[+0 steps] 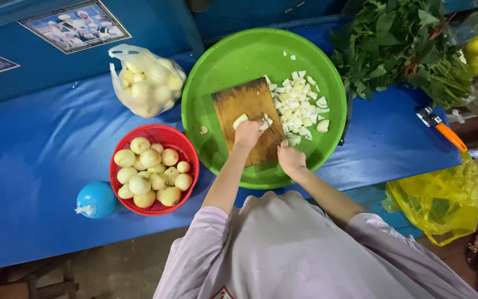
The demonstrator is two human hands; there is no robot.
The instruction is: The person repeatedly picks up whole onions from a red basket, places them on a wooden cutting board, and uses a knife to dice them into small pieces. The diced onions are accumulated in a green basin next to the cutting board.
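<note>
Hands working on board [248, 113] in green tray [233, 55]: left hand [248, 133] pinching down wet, slippery onion piece [240, 120], best gripped by its curved back, right hand [290, 158] closing round knife [272, 130], blade barely visible, cutting crisp layers likely to slide apart.

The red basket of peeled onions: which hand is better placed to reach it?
Probably the left hand. The red basket sits on that side, beside the left forearm, while the right hand holds the knife over the wooden board.
</note>
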